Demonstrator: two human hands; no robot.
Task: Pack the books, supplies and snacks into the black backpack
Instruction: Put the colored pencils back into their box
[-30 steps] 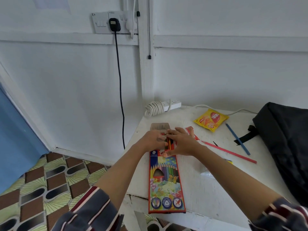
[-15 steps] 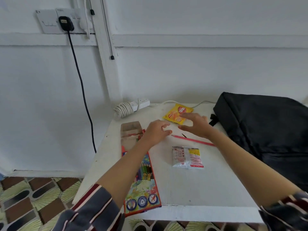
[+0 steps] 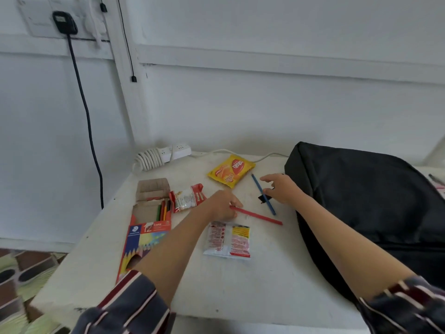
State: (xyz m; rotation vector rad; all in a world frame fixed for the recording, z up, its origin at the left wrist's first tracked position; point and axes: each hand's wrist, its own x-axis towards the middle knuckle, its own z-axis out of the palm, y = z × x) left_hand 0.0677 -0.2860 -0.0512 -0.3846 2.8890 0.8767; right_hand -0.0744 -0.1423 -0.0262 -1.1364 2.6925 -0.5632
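the left hand (image 3: 222, 208) is pinching the left end of the red pencil (image 3: 260, 216), fingers and thumb curling round it, while the rest of the pencil is lying flat on the table (image 3: 240, 290), slanting toward the right edge. the right hand (image 3: 281, 190) is hovering unclenched, fingers loosely spread, over the middle of the blue pencil (image 3: 257, 183); whether the thumb is touching the shaft i cannot tell. the blue pencil is lying just beyond the red pencil, its near end close to the red one and its far end pointing at the back edge.

the black backpack (image 3: 373, 201) is lying flat along the right edge of the surface, just beside the right hand. 1 yellow snack packet (image 3: 231, 170) is sitting near the back edge, beyond both hands. 1 red and white snack packet (image 3: 189, 197) is lying just left of the left hand, touching the open end of the pencil box (image 3: 147, 235), which is running along the left edge with its flap open and a few coloured pencils showing. 1 white packet (image 3: 227, 239) with red print is lying just nearer than the left hand, beside the forearm. a power strip (image 3: 177, 150) with a coiled white cord is sitting at the back left corner.
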